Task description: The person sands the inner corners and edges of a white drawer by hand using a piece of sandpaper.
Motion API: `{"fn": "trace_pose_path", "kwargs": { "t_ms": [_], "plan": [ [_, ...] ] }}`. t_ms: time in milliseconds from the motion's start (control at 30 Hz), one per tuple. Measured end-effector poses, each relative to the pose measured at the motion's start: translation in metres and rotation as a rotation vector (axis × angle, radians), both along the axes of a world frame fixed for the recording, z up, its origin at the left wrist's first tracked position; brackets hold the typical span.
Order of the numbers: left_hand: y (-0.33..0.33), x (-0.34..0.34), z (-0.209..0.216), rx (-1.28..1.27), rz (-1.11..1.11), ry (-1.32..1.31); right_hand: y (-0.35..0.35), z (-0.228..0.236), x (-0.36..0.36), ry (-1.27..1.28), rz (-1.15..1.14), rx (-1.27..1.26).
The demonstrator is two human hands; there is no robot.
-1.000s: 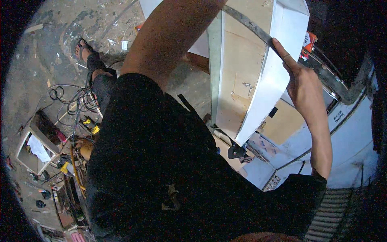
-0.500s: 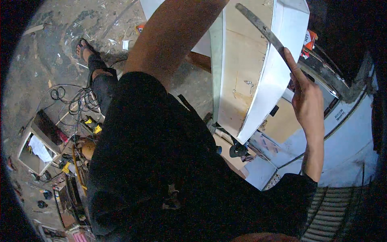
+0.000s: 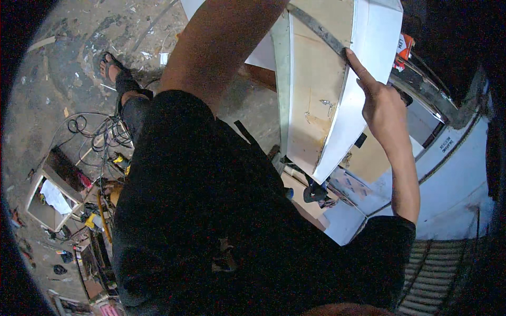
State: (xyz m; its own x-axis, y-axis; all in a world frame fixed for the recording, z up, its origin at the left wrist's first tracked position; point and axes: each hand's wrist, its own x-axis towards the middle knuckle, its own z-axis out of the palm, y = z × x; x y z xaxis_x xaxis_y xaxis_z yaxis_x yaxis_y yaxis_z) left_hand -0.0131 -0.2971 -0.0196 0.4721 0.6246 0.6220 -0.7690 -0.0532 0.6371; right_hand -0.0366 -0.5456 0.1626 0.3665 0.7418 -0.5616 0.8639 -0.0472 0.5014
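Grey bar: across beige panel, likely stiff; hold by ends
Right grip: pinching bar
Left grip: unseen, cannot tell

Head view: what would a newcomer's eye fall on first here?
First, the tan-and-white panelled piece at upper centre, bright beside the dark clothing that fills the middle. Next, the right hand at its right edge, index finger extended along a flat grey strip that slants across the tan part. Then the tangled dark cable on the littered floor at left.
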Motion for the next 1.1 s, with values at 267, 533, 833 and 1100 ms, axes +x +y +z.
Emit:
{"fn": "trace_pose_path", "kwargs": {
  "t_ms": [267, 533, 833, 1100],
  "plan": [
    [0.005, -0.003, -0.005, -0.048, -0.033, -0.031, -0.007, 0.017, -0.004, 0.032, -0.047, 0.049],
    [0.012, -0.009, -0.013, -0.062, 0.066, 0.008, -0.021, 0.011, 0.003, 0.07, -0.02, 0.091],
    [0.012, 0.002, -0.011, -0.072, -0.042, -0.094, -0.035, 0.024, -0.006, 0.038, -0.08, 0.09],
    [0.009, 0.003, -0.008, -0.094, -0.093, -0.062, -0.045, -0.003, -0.009, 0.036, -0.098, 0.068]
  ]
}}
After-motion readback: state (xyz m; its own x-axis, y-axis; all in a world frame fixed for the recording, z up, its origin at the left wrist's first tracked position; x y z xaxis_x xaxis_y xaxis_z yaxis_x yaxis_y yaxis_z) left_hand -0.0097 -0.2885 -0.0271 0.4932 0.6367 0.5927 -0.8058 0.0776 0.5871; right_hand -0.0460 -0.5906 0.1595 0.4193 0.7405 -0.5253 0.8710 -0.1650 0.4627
